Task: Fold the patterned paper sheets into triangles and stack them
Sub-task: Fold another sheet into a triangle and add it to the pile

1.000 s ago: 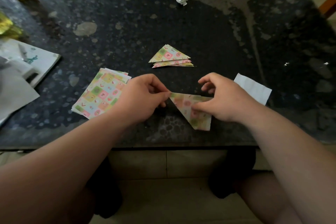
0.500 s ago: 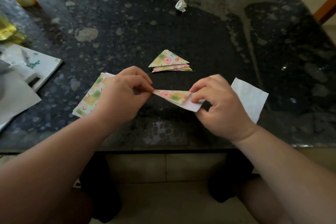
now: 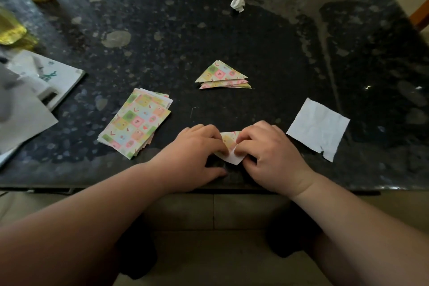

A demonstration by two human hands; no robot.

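Observation:
A folded patterned sheet (image 3: 229, 146) lies near the front edge of the dark stone table (image 3: 255, 42), its white underside showing at the lower tip. My left hand (image 3: 197, 148) presses its left part and my right hand (image 3: 267, 146) presses its right part; both cover most of it. A stack of folded patterned triangles (image 3: 222, 75) rests further back at the centre. A pile of flat patterned sheets (image 3: 137, 123) sits to the left of my left hand.
A white square of paper (image 3: 319, 126) lies to the right of my right hand. A crumpled white paper ball (image 3: 238, 3) sits at the back. White papers and a box (image 3: 34, 81) crowd the left edge, with a yellow object (image 3: 11, 30) behind them.
The sheet was lifted off the table between both hands half a second ago; now it is back down near the front edge, with both hands close together pressing on it.

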